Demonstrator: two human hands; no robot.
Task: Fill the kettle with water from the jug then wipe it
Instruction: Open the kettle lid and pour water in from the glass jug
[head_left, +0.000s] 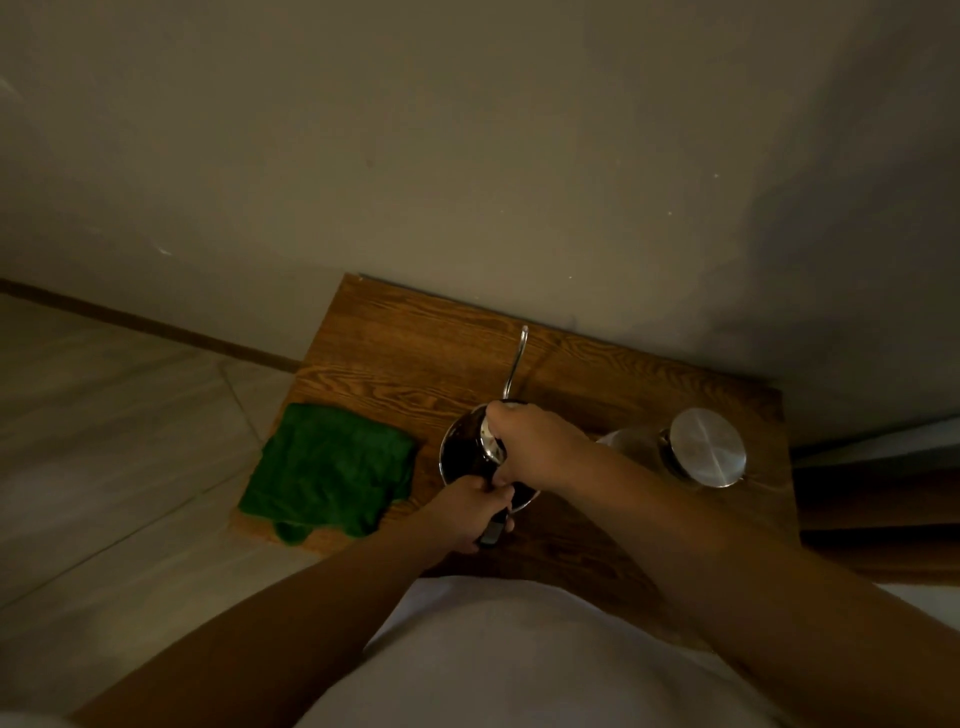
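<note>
A steel kettle (462, 457) with a thin curved spout pointing away from me stands in the middle of the wooden table (395, 343). Its top is open and dark inside. My left hand (470, 512) grips the kettle's black handle at the near side. My right hand (535, 447) holds the kettle's shiny lid (491, 441), tilted on edge over the opening. A glass jug (631, 441) with a round steel lid (706, 453) stands to the right. A folded green cloth (332, 467) lies at the table's left edge.
The table stands against a plain wall (467, 156). Pale floor (104, 441) lies to the left, with a dark skirting board along the wall. My white shirt fills the bottom of the view.
</note>
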